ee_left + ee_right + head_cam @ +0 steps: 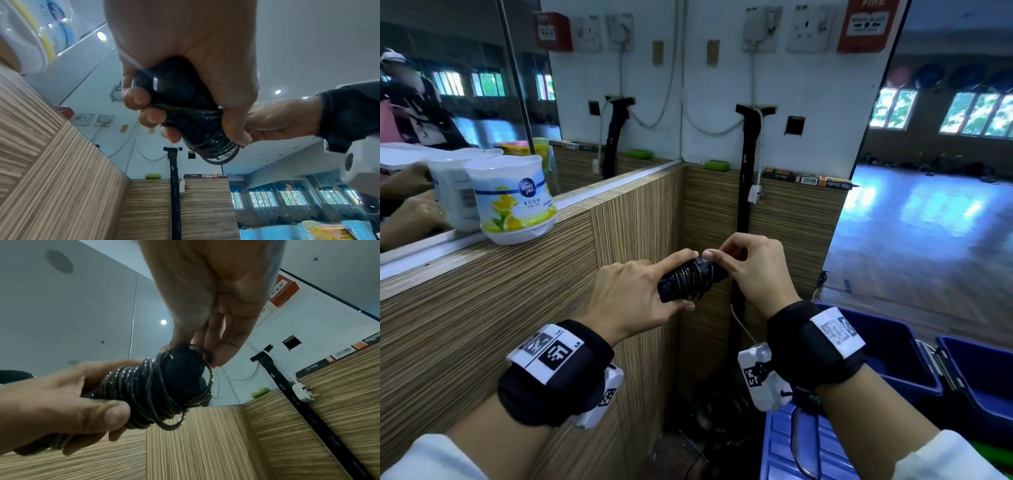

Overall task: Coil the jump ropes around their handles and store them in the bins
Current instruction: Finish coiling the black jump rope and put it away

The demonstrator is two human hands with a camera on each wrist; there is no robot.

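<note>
The left hand (631, 296) is wrapping its fingers and thumb around the near end of the black handles (671, 286), with the forefinger lying along the top of the wound jump rope (690, 275). The bundle is being held in mid-air between the two hands, in front of the wood-grain corner panel (517, 308), and its long axis is running from lower left up toward the right, so the free end is pointing at the right hand (755, 270). That hand is pinching the last loose loops at the far tip between thumb and curled fingers; the right-wrist view is showing the loops slack there while the turns nearer the left hand are sitting tight. The right hand appears to be the one placed to tuck the rope's end, and the left the one steadying. How many handles are lying under the coil cannot be told; one rope bundle is showing. Further right and below the right wrist, two open blue bins (890, 349) are standing side by side, the nearer of them just under that forearm, so the right hand seems the closer for dropping the bundle in. A blue lid or crate (787, 448) is lying in front of them.
</note>
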